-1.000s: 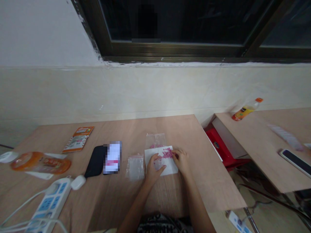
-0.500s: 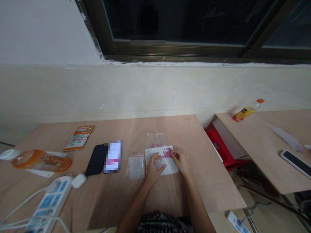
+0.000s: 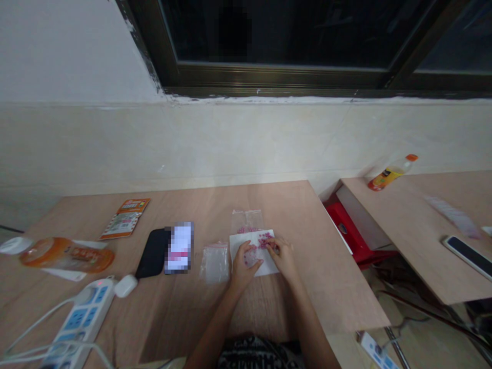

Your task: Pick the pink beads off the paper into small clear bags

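Note:
A white sheet of paper (image 3: 255, 253) lies on the wooden table (image 3: 184, 312), with a scatter of small pink beads (image 3: 264, 241) on its far part. My left hand (image 3: 244, 266) rests on the sheet and seems to pinch a small clear plastic bag (image 3: 251, 258), partly hidden by my fingers. My right hand (image 3: 282, 254) has its fingertips among the beads. Behind the sheet lies a clear zip bag (image 3: 246, 220) with some pink beads inside. Another clear zip bag (image 3: 214, 264) lies to the left of the sheet.
A black phone (image 3: 152, 253) and a pixelated card (image 3: 179, 247) lie left of the bags. Further left are a printed packet (image 3: 125, 219), an orange package (image 3: 67, 254), a white earbud case (image 3: 125, 285) and a power strip (image 3: 82, 320). A red object (image 3: 348, 230) stands beyond the table's right edge.
My right hand has moved slightly left, closer to my left hand. The beads near its fingertips look a little more spread out.

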Motion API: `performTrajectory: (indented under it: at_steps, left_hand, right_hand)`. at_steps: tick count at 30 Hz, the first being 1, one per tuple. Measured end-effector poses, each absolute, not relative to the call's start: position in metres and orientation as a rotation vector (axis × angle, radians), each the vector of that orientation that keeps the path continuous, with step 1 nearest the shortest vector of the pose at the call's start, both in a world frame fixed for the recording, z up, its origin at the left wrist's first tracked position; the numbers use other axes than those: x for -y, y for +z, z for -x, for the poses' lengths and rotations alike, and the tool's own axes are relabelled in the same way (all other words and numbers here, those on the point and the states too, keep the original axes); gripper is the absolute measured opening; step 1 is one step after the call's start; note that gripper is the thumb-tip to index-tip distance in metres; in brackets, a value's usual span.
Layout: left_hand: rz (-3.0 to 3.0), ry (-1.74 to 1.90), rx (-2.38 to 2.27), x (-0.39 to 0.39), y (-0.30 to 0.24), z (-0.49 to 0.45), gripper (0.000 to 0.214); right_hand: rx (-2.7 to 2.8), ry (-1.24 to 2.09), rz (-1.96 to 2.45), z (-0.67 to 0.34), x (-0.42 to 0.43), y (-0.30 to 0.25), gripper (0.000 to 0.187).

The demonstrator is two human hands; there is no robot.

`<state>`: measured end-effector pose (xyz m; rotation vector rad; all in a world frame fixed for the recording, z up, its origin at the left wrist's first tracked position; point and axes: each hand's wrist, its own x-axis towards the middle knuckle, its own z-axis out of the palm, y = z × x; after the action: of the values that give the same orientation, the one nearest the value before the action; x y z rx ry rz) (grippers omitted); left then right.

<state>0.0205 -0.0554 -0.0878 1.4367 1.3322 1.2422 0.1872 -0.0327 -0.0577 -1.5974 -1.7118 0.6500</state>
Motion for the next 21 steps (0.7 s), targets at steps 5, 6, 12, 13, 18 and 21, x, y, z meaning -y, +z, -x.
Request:
performTrajectory:
  at_steps: [5, 6, 12, 13, 18, 21]
  left_hand:
    - [-1.407, 1.224, -1.352, 0.056, -0.086, -0.020, 0.065]
    - [-1.408, 1.221, -1.354, 0.055, -0.086, -0.020, 0.065]
    - [-1.424, 1.223, -1.345, 0.055, -0.088, -0.020, 0.064]
    - [-1.422, 1.224, -1.346, 0.055, -0.088, -0.020, 0.065]
    - [-1.429, 1.224, -1.348, 0.055, -0.088, -0.020, 0.065]
    - [-1.432, 1.223, -1.341, 0.055, -0.087, -0.020, 0.064]
  right_hand:
    - [1.737, 0.535, 1.734, -0.197, 0.031, -0.063, 0.020]
    - [1.749, 0.525, 1.742, -0.198, 0.030, -0.063, 0.020]
    - [1.853, 0.485, 1.744, -0.196, 0.024, -0.062, 0.021]
    - [1.867, 0.484, 1.747, -0.195, 0.023, -0.062, 0.020]
    - [1.896, 0.466, 1.788, -0.192, 0.020, -0.061, 0.017]
    - [1.909, 0.471, 1.788, -0.191, 0.020, -0.061, 0.017]
